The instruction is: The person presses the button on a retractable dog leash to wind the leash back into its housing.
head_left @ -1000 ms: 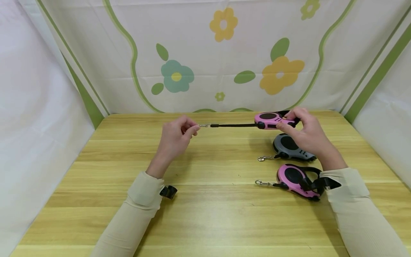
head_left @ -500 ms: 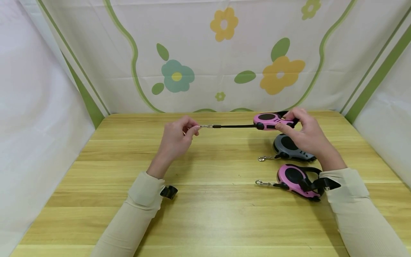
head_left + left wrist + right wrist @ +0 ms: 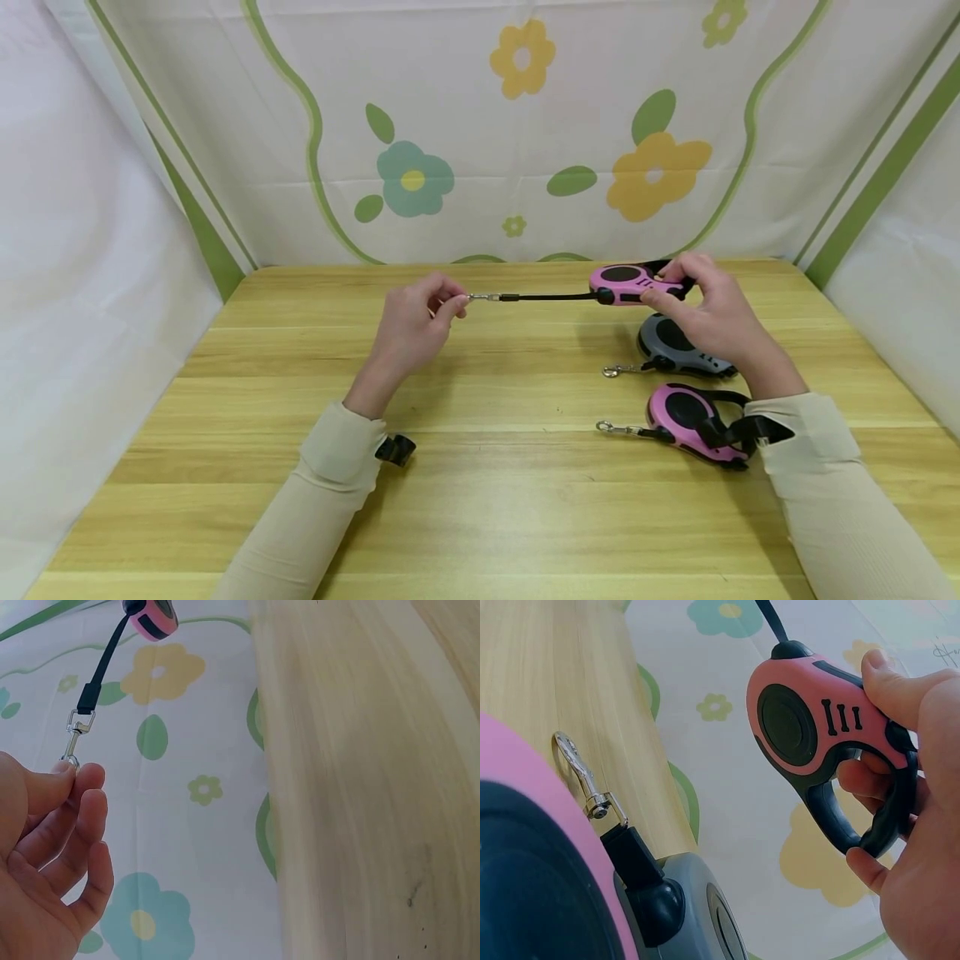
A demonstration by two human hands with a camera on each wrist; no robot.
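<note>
The person's right hand point(image 3: 712, 312) has its fingers curled through the black handle of a pink retractable leash point(image 3: 630, 284), thumb lying along the top by the ridged button, and holds it lifted off the wooden table point(image 3: 480, 500) near the far edge. The left hand point(image 3: 408, 329) pinches the metal clip point(image 3: 73, 742) between thumb and fingertips, the other fingers loosely curled, and the black strap point(image 3: 551, 296) runs nearly straight between the two hands. To my eye the weak spot is that pinch: only the tip of the clip sits in the fingertips, so if the spring inside the case is pulling, a small slip would likely let the clip whip back toward the case and the right hand's knuckles. A thumb shifting on the button could also release or lock the strap unexpectedly and jerk the clip loose. Just below the right wrist a grey leash point(image 3: 678, 343) and a second pink leash point(image 3: 686, 419) lie on the table with their clips pointing left; a lowered forearm could knock them, and the cream sleeve point(image 3: 817, 467) is right beside the second one's black handle loop, where it might catch
</note>
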